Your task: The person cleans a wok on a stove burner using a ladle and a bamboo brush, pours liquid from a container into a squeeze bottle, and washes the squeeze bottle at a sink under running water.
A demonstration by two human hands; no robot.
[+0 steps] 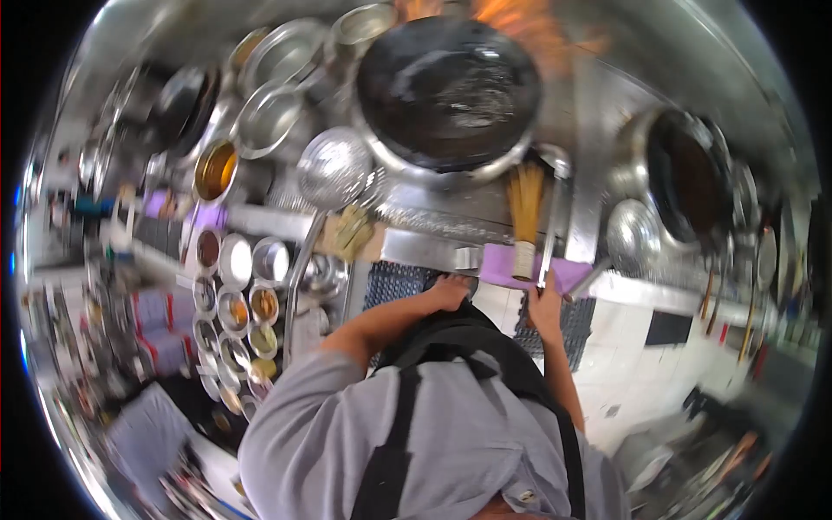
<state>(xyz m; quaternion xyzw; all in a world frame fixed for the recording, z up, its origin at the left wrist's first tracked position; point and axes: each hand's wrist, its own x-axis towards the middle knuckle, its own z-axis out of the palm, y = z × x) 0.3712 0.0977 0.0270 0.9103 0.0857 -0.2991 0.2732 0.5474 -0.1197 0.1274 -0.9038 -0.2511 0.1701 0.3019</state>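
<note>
My right hand (546,302) is closed around the lower end of a long metal ladle (555,208) at the stove's front edge. The ladle's head lies near the right rim of a big dark wok (446,95), which has a wet sheen inside. Left of the ladle, a bamboo wok brush (525,204) leans with its bristles towards the wok. Beneath the brush end and ladle handle lies a purple cloth (498,263). My left hand (452,292) rests against the front of my black apron, fingers laid out and apparently holding nothing.
Flames (520,22) rise behind the wok. A perforated strainer (335,167) and metal bowls (270,120) stand to the left, with an oil pot (215,170). Several seasoning containers (234,310) line the left side. Another pot (685,178) and a skimmer (633,234) are at right.
</note>
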